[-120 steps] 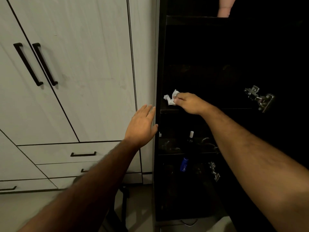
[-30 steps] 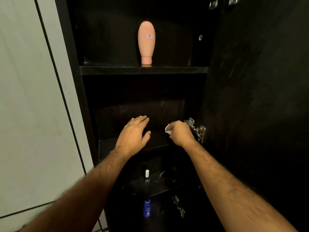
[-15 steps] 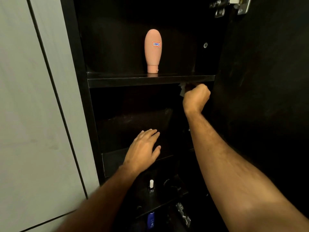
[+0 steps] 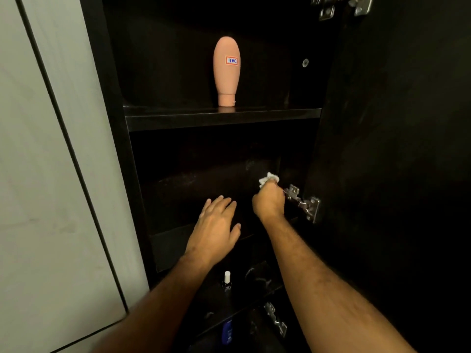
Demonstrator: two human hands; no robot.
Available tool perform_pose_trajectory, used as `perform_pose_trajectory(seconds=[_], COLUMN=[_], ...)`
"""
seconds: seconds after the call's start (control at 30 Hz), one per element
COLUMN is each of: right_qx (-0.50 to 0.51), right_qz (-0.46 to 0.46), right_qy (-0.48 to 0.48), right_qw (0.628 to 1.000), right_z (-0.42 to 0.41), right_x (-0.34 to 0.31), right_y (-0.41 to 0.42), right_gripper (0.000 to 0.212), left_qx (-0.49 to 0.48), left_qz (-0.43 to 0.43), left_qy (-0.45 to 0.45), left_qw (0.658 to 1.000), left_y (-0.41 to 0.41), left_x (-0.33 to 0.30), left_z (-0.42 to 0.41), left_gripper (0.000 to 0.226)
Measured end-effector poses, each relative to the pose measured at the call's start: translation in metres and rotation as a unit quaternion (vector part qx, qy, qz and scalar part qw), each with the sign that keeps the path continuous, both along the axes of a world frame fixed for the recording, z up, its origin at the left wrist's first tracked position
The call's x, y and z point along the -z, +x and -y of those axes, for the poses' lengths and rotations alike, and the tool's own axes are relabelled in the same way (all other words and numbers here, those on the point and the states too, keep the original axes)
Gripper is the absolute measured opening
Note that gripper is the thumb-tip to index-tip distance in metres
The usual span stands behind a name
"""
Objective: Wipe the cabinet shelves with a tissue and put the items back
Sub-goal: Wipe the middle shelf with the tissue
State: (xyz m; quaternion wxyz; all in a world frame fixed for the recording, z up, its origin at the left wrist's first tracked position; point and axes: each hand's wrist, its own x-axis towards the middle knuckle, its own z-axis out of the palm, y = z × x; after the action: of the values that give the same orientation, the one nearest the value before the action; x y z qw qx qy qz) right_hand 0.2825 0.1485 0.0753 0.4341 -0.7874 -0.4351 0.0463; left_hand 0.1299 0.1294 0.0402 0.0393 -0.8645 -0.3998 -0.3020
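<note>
Open dark cabinet point(image 4: 107, 103), head view. Right hand point(image 4: 268, 202), at 3 o'clock of the left hand, clenches a crumpled white tissue point(image 4: 267, 179) over the middle shelf point(image 4: 173, 242), just beside the metal hinge point(image 4: 304, 203) at its 3 o'clock. Left hand point(image 4: 216, 231), fingers straight and released, lies over the same shelf's front. A peach bottle point(image 4: 226, 72) stands cap-down on the upper shelf point(image 4: 221, 118), at 12 o'clock. A white-capped small bottle point(image 4: 227, 280) stands on the lower shelf, at 6 o'clock

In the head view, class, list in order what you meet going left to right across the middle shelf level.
White cabinet door → left hand → right hand gripping the tissue → metal hinge → open black door.
</note>
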Motion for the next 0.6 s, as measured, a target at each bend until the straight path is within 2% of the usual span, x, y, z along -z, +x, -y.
perform_pose_trajectory(seconds=[0.07,0.23,0.4,0.5,0.6], right_qx=[-0.004,0.005,0.008,0.027,0.041], right_qz=[-0.027,-0.117,-0.104,-0.120,-0.037], right_qy=[-0.048,-0.031,-0.043,-0.045,-0.023], right_qw=[0.998,0.993,0.994,0.991,0.998], right_z=[0.003,-0.002,-0.007,-0.005,-0.006], right_x=[0.011,-0.034,-0.102,-0.134,-0.141], right_y=[0.000,0.007,0.013,0.019,0.022], right_gripper=[0.041,0.038,0.026,0.031,0.029], left_qx=[-0.002,0.004,0.016,0.022,0.025], left_qz=[0.008,0.008,0.017,0.021,0.020], left_qy=[-0.011,-0.024,-0.034,-0.041,-0.042], left_qw=[1.000,1.000,0.999,0.999,0.999], left_y=[0.000,0.000,-0.001,-0.001,-0.002], left_x=[0.000,0.000,0.001,0.000,0.000], left_z=[0.000,-0.001,-0.001,0.000,0.000], left_gripper=[0.057,0.057,0.055,0.054,0.054])
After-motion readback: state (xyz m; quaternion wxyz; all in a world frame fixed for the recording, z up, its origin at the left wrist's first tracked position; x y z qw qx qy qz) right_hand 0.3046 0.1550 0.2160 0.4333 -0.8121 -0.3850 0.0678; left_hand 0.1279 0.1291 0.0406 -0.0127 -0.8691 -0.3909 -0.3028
